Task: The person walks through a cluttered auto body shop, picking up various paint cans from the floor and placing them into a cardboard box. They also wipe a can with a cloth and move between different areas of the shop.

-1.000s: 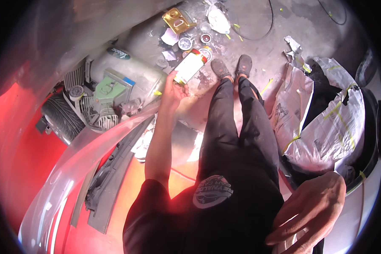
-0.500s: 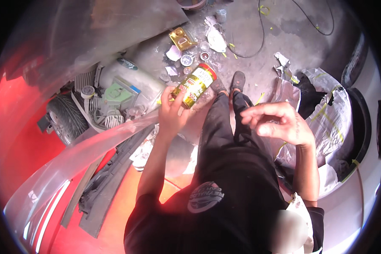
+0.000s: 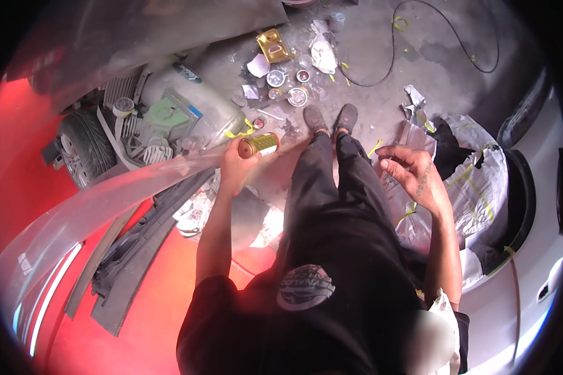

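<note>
My left hand (image 3: 233, 167) is wrapped round a gold cylindrical can (image 3: 266, 144) with a white label patch. The can lies tilted almost on its side, one round end turned toward me. Held out at the right, my right hand (image 3: 417, 176) is empty, its fingers loosely bent and thumb apart. Beyond the can, small cups stand on the floor: a pale one (image 3: 298, 96), a grey-rimmed one (image 3: 275, 78) and one with dark red contents (image 3: 303, 75). A gold rectangular tin (image 3: 274, 46) stands behind them.
Clear plastic sheeting (image 3: 119, 187) hangs across the left, over red bodywork. An air compressor (image 3: 203, 103) with a wheel (image 3: 84, 150) is beside it. Paper masking (image 3: 481, 194) covers part of a pale car at right. A dark hose (image 3: 392, 50) curves over the floor.
My left hand has lowered the can and drawn it left, tipping its end toward me. My right hand has shifted slightly, its fingers more bent. The view has moved a little.
</note>
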A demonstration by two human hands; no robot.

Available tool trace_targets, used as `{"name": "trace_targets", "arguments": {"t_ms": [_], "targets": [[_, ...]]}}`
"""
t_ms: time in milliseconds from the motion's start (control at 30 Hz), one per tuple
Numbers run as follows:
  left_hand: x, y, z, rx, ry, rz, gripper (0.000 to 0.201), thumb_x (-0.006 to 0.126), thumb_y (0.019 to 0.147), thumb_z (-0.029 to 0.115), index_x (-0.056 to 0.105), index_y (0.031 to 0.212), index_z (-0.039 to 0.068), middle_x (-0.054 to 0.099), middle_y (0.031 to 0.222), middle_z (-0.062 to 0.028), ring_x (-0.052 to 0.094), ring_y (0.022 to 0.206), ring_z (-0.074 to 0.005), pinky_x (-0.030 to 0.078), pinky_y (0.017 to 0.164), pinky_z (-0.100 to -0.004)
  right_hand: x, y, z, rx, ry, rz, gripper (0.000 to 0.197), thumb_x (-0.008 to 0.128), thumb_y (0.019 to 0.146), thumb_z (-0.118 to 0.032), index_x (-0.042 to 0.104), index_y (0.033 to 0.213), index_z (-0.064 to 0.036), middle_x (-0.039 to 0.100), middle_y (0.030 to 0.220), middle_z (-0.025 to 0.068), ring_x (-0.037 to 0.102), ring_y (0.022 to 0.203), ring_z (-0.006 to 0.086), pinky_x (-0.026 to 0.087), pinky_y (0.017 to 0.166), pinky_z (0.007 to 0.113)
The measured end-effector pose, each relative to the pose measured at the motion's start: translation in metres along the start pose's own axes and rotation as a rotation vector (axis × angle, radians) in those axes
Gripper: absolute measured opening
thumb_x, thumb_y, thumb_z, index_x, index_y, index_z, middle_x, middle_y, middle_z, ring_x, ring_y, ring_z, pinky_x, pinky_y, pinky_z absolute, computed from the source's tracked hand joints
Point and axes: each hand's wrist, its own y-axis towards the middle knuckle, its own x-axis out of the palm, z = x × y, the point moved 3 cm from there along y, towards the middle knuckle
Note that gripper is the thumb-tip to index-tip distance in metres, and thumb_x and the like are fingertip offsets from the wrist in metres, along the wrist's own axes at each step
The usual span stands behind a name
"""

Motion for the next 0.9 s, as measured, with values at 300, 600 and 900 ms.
{"name": "trace_targets", "arguments": {"t_ms": [300, 600, 900], "targets": [[0.02, -0.012, 0.079, -0.073, -0.407, -0.012, 0.062, 0.084, 0.075, 0.014, 0.058, 0.13, 0.0, 0.063, 0.109, -0.0134, 0.068, 0.098, -0.0265, 0.056, 0.081, -0.0315, 0.009, -0.007, -0.022, 0.066, -0.065, -0.067, 0.046, 0.073, 0.091, -0.025, 0.063, 0.128, -0.0005, 0.07, 0.115, 0.0219, 0.068, 0.103, 0.0395, 0.054, 0.091, 0.045], [-0.018, -0.038, 0.272, 0.581, -0.19, -0.211, 0.075, 0.088, 0.072, 0.024, 0.056, 0.136, 0.002, 0.059, 0.108, -0.0137, 0.062, 0.092, -0.0272, 0.051, 0.077, -0.0373, 0.042, -0.002, -0.05, -0.578, -0.546, 0.172, 0.085, 0.084, 0.075, -0.019, 0.042, 0.147, -0.0074, 0.054, 0.136, 0.0214, 0.045, 0.134, 0.0415, 0.038, 0.111, 0.055], [-0.028, -0.067, 0.29, 0.748, -0.213, -0.121, 0.079, 0.054, 0.098, 0.06, 0.048, 0.143, -0.004, 0.054, 0.132, -0.0246, 0.059, 0.116, -0.0418, 0.049, 0.097, -0.0423, 0.036, -0.03, -0.069, -0.557, -0.155, 0.06, 0.08, 0.078, 0.07, -0.019, 0.045, 0.142, -0.0066, 0.062, 0.12, 0.0214, 0.061, 0.112, 0.0431, 0.051, 0.093, 0.048]]}}
